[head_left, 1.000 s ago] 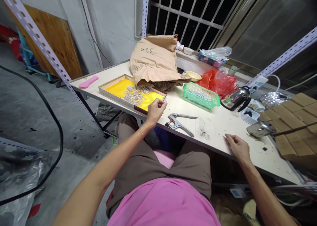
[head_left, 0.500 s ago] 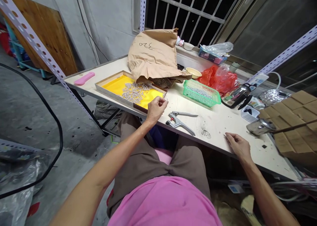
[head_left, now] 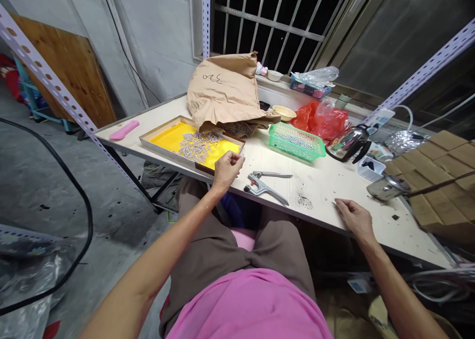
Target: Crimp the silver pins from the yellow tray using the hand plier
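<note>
My left hand (head_left: 227,173) is above the front edge of the table, by the right corner of a shallow cardboard tray (head_left: 163,151). Its thumb and fingertips are pinched together, with a tiny pale thing at the tips, too small to name. Many small silver metal pieces (head_left: 196,147) lie heaped on the tray's yellow lining. Hand pliers (head_left: 267,186) with grey handles rest on the table right of that hand, their handles spread. My right hand (head_left: 356,219) rests at the table's front edge farther right, fingers loosely bent and apart, holding nothing I can see.
A large brown paper bag (head_left: 222,89) leans over the tray's back. Behind the pliers stands a green basket (head_left: 297,151) of metal pieces. Red plastic bags (head_left: 322,121), a kettle (head_left: 347,143), a metal cup (head_left: 388,188) and cardboard boxes (head_left: 445,180) line the right side. A pink handle-like object (head_left: 124,130) lies left.
The view has shifted slightly. My left hand stays pinched near the tray corner, and my right hand keeps its place at the table edge. Nothing on the table has visibly moved.
</note>
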The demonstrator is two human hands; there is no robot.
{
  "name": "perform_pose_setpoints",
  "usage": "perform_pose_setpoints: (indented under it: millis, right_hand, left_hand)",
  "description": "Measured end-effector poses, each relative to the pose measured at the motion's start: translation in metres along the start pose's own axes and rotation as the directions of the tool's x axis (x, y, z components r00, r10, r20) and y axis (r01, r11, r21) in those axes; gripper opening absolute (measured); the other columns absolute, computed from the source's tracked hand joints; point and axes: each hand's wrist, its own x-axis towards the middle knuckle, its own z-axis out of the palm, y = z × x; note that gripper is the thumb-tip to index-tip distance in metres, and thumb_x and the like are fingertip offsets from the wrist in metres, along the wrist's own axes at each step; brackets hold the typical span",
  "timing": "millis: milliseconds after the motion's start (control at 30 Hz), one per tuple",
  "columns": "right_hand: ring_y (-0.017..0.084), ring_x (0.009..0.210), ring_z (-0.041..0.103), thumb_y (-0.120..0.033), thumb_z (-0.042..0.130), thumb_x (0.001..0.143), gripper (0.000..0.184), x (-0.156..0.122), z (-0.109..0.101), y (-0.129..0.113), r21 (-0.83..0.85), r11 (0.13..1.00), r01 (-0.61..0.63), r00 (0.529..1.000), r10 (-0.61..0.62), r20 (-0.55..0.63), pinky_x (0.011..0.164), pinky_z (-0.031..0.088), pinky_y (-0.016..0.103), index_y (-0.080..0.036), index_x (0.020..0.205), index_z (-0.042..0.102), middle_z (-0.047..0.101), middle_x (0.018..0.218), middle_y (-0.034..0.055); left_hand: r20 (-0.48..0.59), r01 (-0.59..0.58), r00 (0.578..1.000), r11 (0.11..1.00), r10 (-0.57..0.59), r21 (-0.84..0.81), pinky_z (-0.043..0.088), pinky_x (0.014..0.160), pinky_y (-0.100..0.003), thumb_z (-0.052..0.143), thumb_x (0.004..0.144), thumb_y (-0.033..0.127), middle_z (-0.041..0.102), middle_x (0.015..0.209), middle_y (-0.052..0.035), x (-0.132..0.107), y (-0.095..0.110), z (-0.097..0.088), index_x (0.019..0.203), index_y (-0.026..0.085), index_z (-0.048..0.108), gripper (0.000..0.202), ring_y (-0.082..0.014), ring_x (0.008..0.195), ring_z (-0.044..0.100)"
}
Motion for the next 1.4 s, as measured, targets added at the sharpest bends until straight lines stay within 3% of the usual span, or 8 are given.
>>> perform_pose_setpoints:
  millis: [267,633,967,1100,1167,1233,1333,1400]
  right_hand:
    - [0.021,0.072,0.062,-0.051,0.055,0.075,0.042,0.002,0.002,0.006,0.008,1.0,0.007,1.0,-0.007,0.012,0.071,0.046,0.032,-0.017,0.094,0.07,0.07,0.078,0.0062]
    - [0.024,0.087,0.062,-0.05,0.055,0.074,0.036,0.0,0.003,-0.001,0.008,1.0,0.02,0.999,-0.02,0.029,0.078,0.044,0.034,-0.021,0.089,0.071,0.07,0.095,0.0043]
    - [0.022,0.088,0.061,-0.051,0.049,0.08,0.036,-0.006,0.007,-0.015,0.026,0.995,0.094,0.994,-0.095,0.048,0.076,0.046,0.033,-0.022,0.088,0.07,0.069,0.098,0.0047]
    - [0.021,0.08,0.061,-0.047,0.047,0.085,0.032,-0.015,0.006,-0.035,0.007,0.986,0.167,0.985,-0.166,-0.041,0.07,0.047,0.032,-0.022,0.09,0.068,0.067,0.094,0.0057]
    - [0.021,0.081,0.06,-0.042,0.047,0.088,0.028,-0.024,0.007,-0.059,0.041,0.965,0.261,0.964,-0.258,-0.066,0.069,0.047,0.032,-0.023,0.094,0.066,0.066,0.093,0.0055]
    - [0.021,0.084,0.06,-0.036,0.046,0.091,0.023,-0.032,0.011,-0.091,0.127,0.914,0.384,0.922,-0.386,-0.01,0.073,0.048,0.034,-0.024,0.098,0.064,0.064,0.093,0.006]
    - [0.022,0.089,0.058,-0.027,0.041,0.094,0.022,-0.041,0.023,-0.142,0.237,0.806,0.543,0.792,-0.585,0.175,0.077,0.048,0.036,-0.023,0.105,0.06,0.061,0.095,0.0074]
    - [0.021,0.089,0.056,-0.025,0.044,0.093,0.022,-0.043,0.036,-0.169,0.206,0.751,0.628,0.692,-0.659,0.295,0.076,0.046,0.036,-0.023,0.109,0.059,0.06,0.097,0.0078]
  left_hand:
    - [0.008,0.006,1.0,1.0,-0.007,0.029,0.044,0.038,-0.015,0.062,0.072,0.038,0.058,0.059,0.0034,0.001,0.0,-0.002,0.074,0.018,0.058,0.021,-0.0073,0.044,0.053]
    - [0.022,0.071,0.997,0.997,-0.071,0.014,0.047,0.04,-0.017,0.062,0.07,0.039,0.06,0.06,0.002,0.005,0.002,-0.008,0.074,0.016,0.058,0.024,-0.0087,0.045,0.056]
    - [0.083,0.181,0.977,0.972,-0.195,0.149,0.045,0.042,-0.017,0.064,0.066,0.048,0.06,0.064,0.0025,0.01,0.02,-0.01,0.076,0.017,0.063,0.032,-0.0095,0.051,0.056]
    - [0.133,0.236,0.956,0.953,-0.262,0.188,0.042,0.041,-0.018,0.064,0.066,0.046,0.058,0.058,0.0037,0.012,0.039,-0.009,0.072,0.017,0.062,0.03,-0.0082,0.044,0.051]
    - [0.171,0.233,0.946,0.946,-0.274,0.228,0.042,0.042,-0.018,0.063,0.067,0.044,0.056,0.055,0.004,0.014,0.048,-0.007,0.068,0.016,0.061,0.027,-0.0076,0.042,0.049]
    - [0.227,0.224,0.931,0.938,-0.287,0.266,0.042,0.043,-0.019,0.063,0.067,0.042,0.055,0.053,0.004,0.015,0.055,-0.004,0.066,0.017,0.06,0.025,-0.0081,0.041,0.049]
    - [0.322,0.223,0.885,0.914,-0.336,0.34,0.041,0.043,-0.02,0.061,0.067,0.04,0.054,0.052,0.0044,0.016,0.058,0.0,0.065,0.018,0.06,0.023,-0.0095,0.042,0.051]
    - [0.359,0.22,0.857,0.891,-0.371,0.396,0.041,0.043,-0.021,0.06,0.067,0.039,0.053,0.051,0.0048,0.017,0.055,0.002,0.064,0.018,0.059,0.021,-0.0101,0.042,0.05]
